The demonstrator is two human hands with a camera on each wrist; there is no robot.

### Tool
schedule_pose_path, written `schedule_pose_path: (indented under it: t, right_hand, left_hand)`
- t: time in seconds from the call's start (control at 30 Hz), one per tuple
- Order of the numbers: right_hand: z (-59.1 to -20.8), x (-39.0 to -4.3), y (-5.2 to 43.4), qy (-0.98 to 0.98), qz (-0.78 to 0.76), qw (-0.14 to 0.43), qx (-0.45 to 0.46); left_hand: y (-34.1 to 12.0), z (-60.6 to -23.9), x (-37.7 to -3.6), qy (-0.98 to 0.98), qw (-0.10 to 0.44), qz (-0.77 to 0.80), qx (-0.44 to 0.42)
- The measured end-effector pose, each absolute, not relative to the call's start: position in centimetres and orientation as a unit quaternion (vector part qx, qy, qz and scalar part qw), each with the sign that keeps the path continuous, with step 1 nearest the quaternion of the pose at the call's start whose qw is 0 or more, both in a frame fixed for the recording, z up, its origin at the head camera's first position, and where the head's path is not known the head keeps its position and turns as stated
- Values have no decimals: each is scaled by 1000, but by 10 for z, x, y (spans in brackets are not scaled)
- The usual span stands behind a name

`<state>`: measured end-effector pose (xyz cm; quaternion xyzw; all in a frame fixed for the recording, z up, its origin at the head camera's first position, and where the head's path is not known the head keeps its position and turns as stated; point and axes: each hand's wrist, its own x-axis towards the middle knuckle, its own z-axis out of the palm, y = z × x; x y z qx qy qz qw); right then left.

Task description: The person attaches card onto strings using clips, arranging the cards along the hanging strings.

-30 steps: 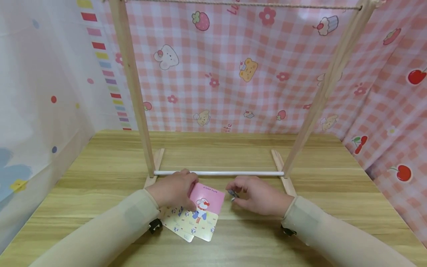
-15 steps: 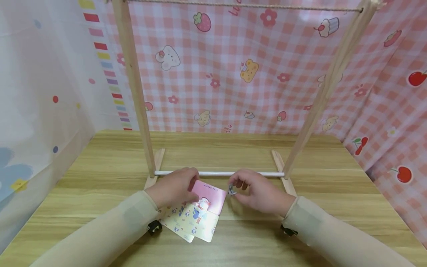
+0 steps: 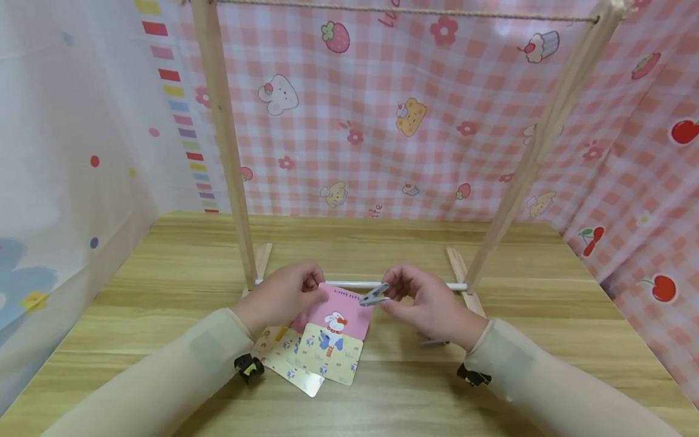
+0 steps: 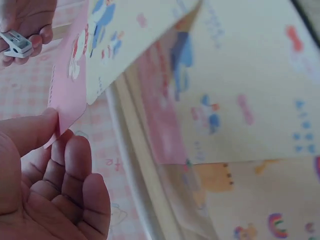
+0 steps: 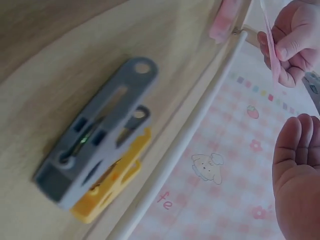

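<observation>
My left hand [image 3: 284, 294] pinches a pink-and-yellow card [image 3: 343, 351] with a bunny picture by its top left corner, thumb in front. The card is raised and slanted in the left wrist view. Between the thumb and fingers of my right hand [image 3: 428, 306] is a grey clothespin [image 3: 375, 295], its nose pointing left and overlapping the card's top right corner in the head view. That same clothespin [image 4: 18, 45] shows at the edge of the left wrist view. Beneath the held card, another yellow patterned card [image 3: 297, 373] lies on the table, partly covered.
A grey clothespin [image 5: 95, 135] and a yellow clothespin [image 5: 112, 185] lie on the wooden table under my right wrist. Behind the hands stands a wooden frame [image 3: 226, 133] with a rope [image 3: 404, 10] across its top and a white rod [image 3: 349, 284] low down.
My left hand has raised the card and moved it slightly away from me. The right hand has turned the clothespin so it points left, bringing it to the card's corner.
</observation>
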<state>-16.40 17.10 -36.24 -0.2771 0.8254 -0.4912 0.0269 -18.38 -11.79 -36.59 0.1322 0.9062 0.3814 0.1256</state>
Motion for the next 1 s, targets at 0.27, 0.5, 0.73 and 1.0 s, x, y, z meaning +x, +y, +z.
schedule_pose_path:
  t: [0.27,0.5,0.73,1.0]
  right_hand:
    - [-353,-165,166,791,-553,29,-261]
    - [-341,-167,161,781,-572,30,-250]
    - [-329,-171,158,781,-571,1,-254]
    - [-307,-178,153,768,-580,-50,-269]
  left_hand:
    - [-125,-354,-186,888,87,421,163]
    - [-131,-337,-188,885,41,418,199]
    - [-138,-323,-192,877,0,431,210]
    - [-143,-306,-199,873,-46,447,191]
